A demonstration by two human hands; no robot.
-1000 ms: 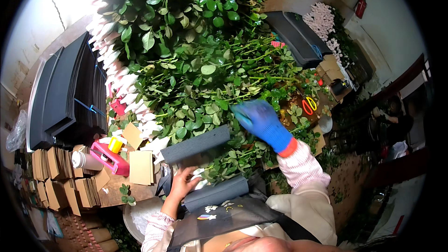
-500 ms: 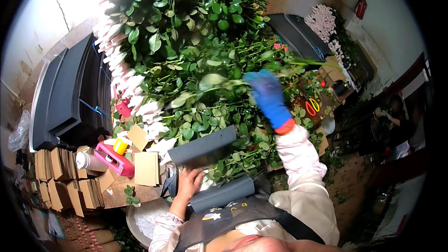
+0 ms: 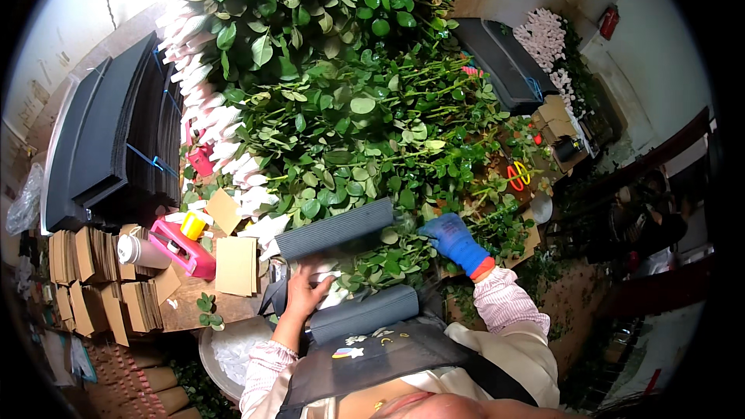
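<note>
My left hand (image 3: 306, 293) is bare, fingers apart and resting at white wrapped flower heads (image 3: 334, 292) between an upper grey ribbed pad (image 3: 334, 226) and a lower one (image 3: 365, 315). My right hand (image 3: 448, 239), in a blue glove with an orange cuff, is right of the upper pad at leafy stems (image 3: 388, 262); its fingers are bent together, and leaves hide what they hold, if anything. A large heap of leafy rose stems (image 3: 310, 132) covers the table beyond, with pale wrapped heads (image 3: 209, 101) along its left side.
Dark sheet stacks (image 3: 109, 147), cardboard pieces (image 3: 97, 256), a white cup (image 3: 136, 251) and a pink holder (image 3: 190, 260) with yellow tape (image 3: 192, 225) stand left. Orange-yellow scissors (image 3: 518, 176) and dark sheets (image 3: 500, 62) lie right. A basin (image 3: 225, 357) is below the table's left edge.
My right hand swung up across the heap, with a leafy stem moving there, and has since come down beside the upper pad. My left hand stays in about the same place.
</note>
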